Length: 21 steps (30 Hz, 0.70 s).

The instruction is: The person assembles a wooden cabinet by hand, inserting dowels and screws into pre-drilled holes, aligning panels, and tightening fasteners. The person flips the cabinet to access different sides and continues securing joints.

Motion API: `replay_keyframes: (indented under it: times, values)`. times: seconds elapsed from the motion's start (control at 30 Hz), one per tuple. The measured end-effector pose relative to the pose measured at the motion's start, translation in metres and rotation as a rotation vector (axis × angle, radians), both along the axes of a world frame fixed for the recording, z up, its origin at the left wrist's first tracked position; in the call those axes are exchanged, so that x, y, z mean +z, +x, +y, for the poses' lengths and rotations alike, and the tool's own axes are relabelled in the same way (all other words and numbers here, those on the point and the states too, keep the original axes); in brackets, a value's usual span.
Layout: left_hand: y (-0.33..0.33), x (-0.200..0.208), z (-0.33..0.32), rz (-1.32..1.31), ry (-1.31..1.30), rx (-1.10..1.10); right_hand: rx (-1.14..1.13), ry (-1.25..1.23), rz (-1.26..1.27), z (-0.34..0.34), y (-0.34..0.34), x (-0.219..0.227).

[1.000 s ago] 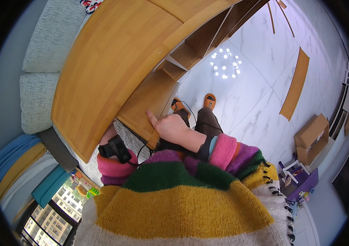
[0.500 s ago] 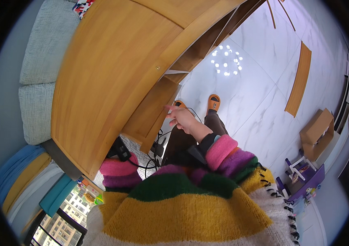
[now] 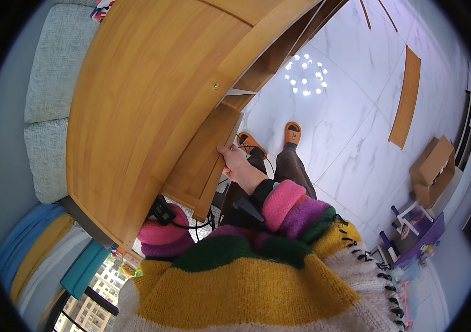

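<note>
A large piece of wooden furniture [image 3: 147, 94] with a broad smooth top fills the left and middle. From under its near right edge juts a framed wooden panel [image 3: 194, 171], part of a drawer or a door; I cannot tell which. My right hand [image 3: 236, 166] is closed around the panel's outer edge, thumb on the upper side and the other fingers mostly hidden. My left sleeve [image 3: 163, 235] and a black device [image 3: 162, 210] at its cuff reach the furniture's lower corner. The left hand itself is hidden beneath the top.
My feet in orange slippers [image 3: 293, 133] stand on a marble-look floor [image 3: 351, 116]. A loose wooden board [image 3: 407, 97] lies farther right, near an open cardboard box [image 3: 433, 171] and a purple-and-white item [image 3: 412, 238]. Black cables [image 3: 205, 224] hang beside my legs. Grey cushions [image 3: 53, 160] line the left.
My right hand has moved slightly left and closed from spread fingers onto the panel's edge. The panel sits a little farther out to the right. My left sleeve has hardly shifted.
</note>
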<state>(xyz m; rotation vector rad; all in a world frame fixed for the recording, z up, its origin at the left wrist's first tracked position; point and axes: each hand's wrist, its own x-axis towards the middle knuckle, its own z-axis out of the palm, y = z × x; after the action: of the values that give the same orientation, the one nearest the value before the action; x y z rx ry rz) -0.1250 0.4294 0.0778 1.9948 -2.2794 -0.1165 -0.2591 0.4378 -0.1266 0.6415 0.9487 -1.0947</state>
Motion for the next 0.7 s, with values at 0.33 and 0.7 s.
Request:
replay_keyframes:
  times: [0.33,0.7]
  values:
    - [-0.006,0.000,-0.014,-0.049,-0.103,-0.119,0.050,-0.055,-0.146,-0.015,-0.009,-0.004]
    - [-0.011,-0.009,-0.027,0.009,-0.099,-0.120,0.120,-0.003,-0.088,-0.033,-0.018,0.010]
